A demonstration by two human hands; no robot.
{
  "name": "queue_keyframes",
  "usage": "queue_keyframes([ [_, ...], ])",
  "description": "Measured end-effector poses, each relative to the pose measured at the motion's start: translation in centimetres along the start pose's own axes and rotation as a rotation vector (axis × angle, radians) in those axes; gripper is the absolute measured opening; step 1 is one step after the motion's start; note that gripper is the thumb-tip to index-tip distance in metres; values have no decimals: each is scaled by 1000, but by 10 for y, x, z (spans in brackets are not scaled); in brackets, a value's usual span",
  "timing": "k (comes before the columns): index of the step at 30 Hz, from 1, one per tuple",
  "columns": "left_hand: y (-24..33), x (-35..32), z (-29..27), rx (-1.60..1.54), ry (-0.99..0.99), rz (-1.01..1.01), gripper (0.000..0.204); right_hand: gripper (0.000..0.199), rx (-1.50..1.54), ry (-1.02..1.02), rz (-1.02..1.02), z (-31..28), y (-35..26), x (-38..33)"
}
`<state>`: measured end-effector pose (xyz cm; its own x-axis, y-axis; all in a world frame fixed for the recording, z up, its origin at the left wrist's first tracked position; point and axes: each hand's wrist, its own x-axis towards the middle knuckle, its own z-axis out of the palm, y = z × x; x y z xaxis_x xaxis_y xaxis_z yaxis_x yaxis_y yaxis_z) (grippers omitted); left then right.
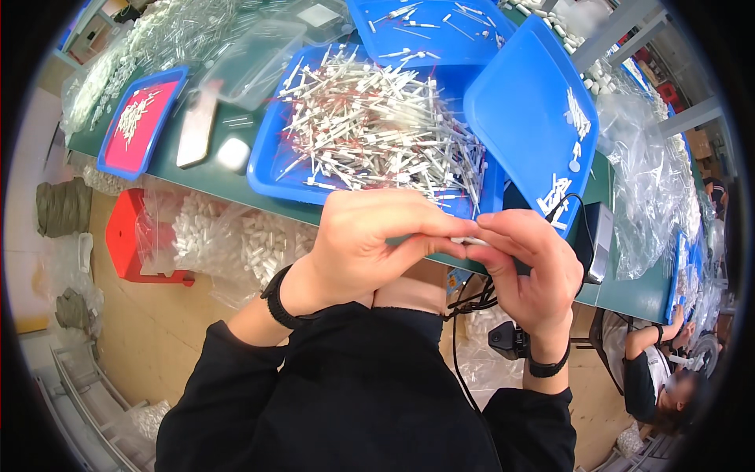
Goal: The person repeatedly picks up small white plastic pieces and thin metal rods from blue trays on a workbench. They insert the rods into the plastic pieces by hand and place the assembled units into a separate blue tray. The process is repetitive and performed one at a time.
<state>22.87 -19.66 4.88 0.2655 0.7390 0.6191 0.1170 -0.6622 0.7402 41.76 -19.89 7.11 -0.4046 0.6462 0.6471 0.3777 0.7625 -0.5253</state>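
My left hand (385, 232) and my right hand (531, 267) meet in front of the table's near edge. Between their fingertips is a small white stick-like part (467, 240), pinched from both sides and mostly covered by the fingers. Just beyond the hands, a deep blue bin (263, 175) holds a heap of thin white stick-like parts (370, 126), with fine red strands among them. A blue tray (511, 102) leans over the bin's right side, with several small white pieces on it.
Another blue tray (429, 47) with loose sticks lies behind the bin. To the left are a phone (197, 130), a white case (233, 155) and a red-lined tray (163, 98). A dark device (599, 236) with cables stands right. Below sits a red stool (126, 236); a co-worker (653, 377) is lower right.
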Motion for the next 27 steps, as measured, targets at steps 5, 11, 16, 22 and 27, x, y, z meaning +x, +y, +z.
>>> queue_keyframes([
  [5, -8, 12, -12, 72, -101, -1, 17, 50, 267, -224, 266, -6, 9, 7],
  [11, -44, 50, -84, 507, -88, -199, 37, 48, 104, 5, 561, -81, 83, 12],
  [16, -111, 78, -188, 949, 14, -440, 36, 28, -365, -151, 729, -128, 156, -25],
  [22, -193, 75, -221, 1084, -263, -843, 32, 22, -491, -425, 713, -113, 172, -35],
  [27, -207, 62, -219, 1014, -122, -842, 36, 18, -388, -486, 716, -106, 174, -35],
])
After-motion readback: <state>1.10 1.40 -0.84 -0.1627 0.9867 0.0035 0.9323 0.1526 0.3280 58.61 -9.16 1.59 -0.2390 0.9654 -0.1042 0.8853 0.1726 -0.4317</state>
